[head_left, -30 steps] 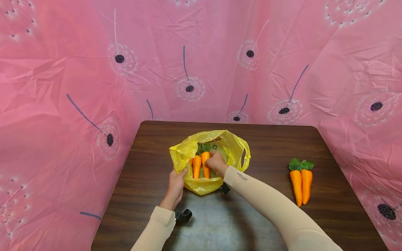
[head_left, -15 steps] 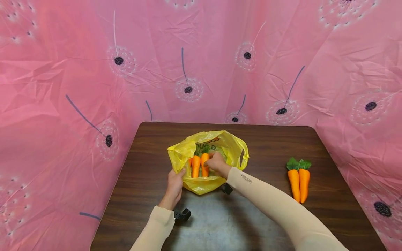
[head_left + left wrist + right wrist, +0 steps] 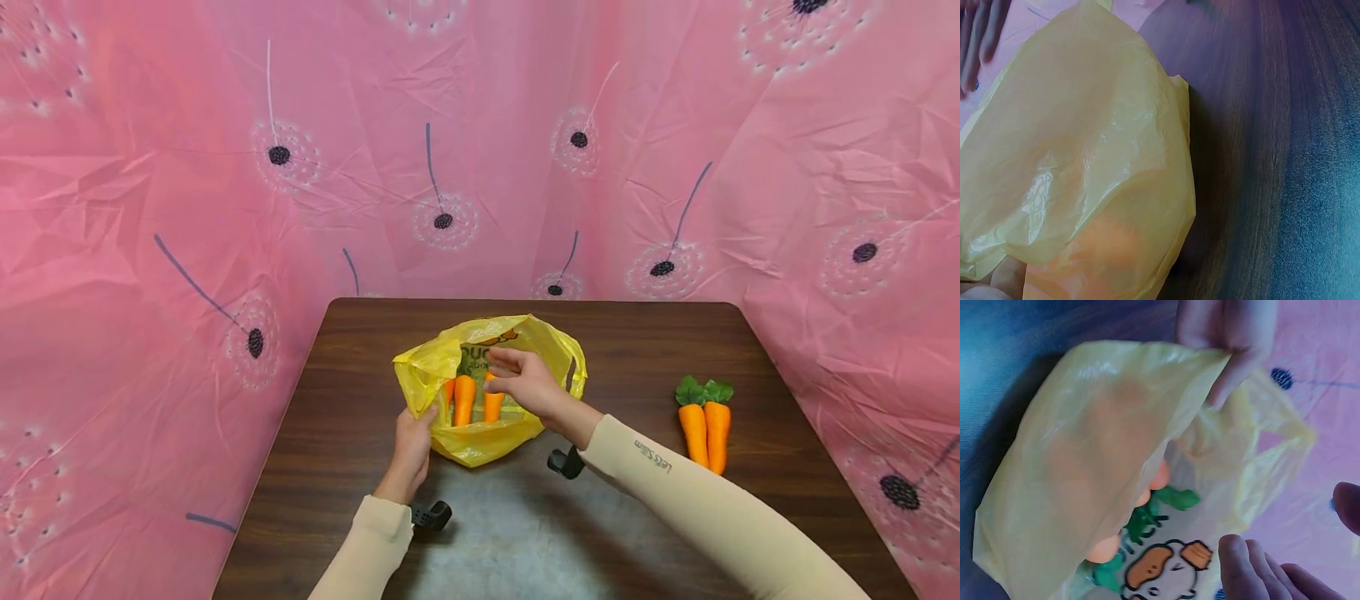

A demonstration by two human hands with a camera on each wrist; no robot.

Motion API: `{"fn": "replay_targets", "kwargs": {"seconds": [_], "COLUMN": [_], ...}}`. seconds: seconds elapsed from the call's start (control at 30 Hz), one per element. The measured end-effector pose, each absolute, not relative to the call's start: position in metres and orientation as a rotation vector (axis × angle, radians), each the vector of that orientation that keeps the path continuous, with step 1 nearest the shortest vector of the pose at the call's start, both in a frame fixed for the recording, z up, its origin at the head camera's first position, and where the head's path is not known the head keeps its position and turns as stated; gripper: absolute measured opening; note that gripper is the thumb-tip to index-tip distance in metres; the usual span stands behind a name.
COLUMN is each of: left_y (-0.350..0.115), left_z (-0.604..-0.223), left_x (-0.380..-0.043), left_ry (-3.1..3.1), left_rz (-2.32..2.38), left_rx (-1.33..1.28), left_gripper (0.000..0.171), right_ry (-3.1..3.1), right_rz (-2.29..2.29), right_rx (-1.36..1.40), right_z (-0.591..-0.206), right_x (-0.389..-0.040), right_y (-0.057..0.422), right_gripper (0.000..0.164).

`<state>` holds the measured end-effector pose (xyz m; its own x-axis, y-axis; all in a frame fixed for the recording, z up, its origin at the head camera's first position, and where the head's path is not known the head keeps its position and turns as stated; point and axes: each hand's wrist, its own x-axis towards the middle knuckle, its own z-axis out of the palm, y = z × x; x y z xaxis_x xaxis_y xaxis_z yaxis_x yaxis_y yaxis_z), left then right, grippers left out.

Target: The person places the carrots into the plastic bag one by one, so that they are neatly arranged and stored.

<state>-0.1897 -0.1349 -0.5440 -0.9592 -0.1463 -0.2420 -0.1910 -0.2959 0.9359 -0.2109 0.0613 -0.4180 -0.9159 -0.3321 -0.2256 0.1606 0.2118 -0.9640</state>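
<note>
A yellow plastic bag (image 3: 480, 447) lies with its mouth open on the table, and several orange toy carrots (image 3: 464, 402) with green leaves show inside it. My left hand (image 3: 412, 437) pinches the bag's near left rim between thumb and fingers; in the left wrist view its thumb (image 3: 1005, 278) shows at the rim. Over the bag's right side my right hand (image 3: 531, 386) is held with fingers extended and nothing in them, partly hiding a carrot (image 3: 492, 407) below. In the right wrist view, a printed cartoon (image 3: 1169, 572) appears on the bag's inner wall beside the carrots' leaves.
Two more carrots (image 3: 706, 429) lie side by side at the table's right. The dark wooden table (image 3: 337, 367) has a paler worn patch at its near middle. A pink patterned cloth (image 3: 495, 125) hangs behind and at both sides.
My right hand has let go of the carrot in the bag, straightened its fingers and drawn back up and to the right. The left hand keeps its grip on the rim.
</note>
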Motion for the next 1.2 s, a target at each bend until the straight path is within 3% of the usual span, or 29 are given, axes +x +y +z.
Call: {"fn": "replay_targets", "kwargs": {"seconds": [0.37, 0.6, 0.87, 1.2], "left_y": [-0.131, -0.131, -0.132, -0.131], "left_z": [-0.545, -0.544, -0.543, -0.544], "left_x": [-0.192, -0.192, -0.191, -0.189], "left_ry": [1.856, 1.856, 1.874, 1.869], "left_rz": [2.487, 2.471, 2.466, 2.458], "left_rx": [-0.407, -0.429, -0.396, -0.372], "left_gripper": [0.036, 0.036, 0.038, 0.038], "right_ry": [2.179, 3.001, 3.442, 3.514], "right_rz": [-1.726, -1.027, -0.308, -0.186], "right_rx": [-0.515, -0.736, -0.728, -0.287], "right_z": [-0.423, -0.454, -0.508, -0.543], "right_x": [-0.138, -0.105, -0.117, -0.138], "right_y": [0.109, 0.156, 0.236, 0.314], "right_gripper": [0.059, 0.072, 0.082, 0.077]}}
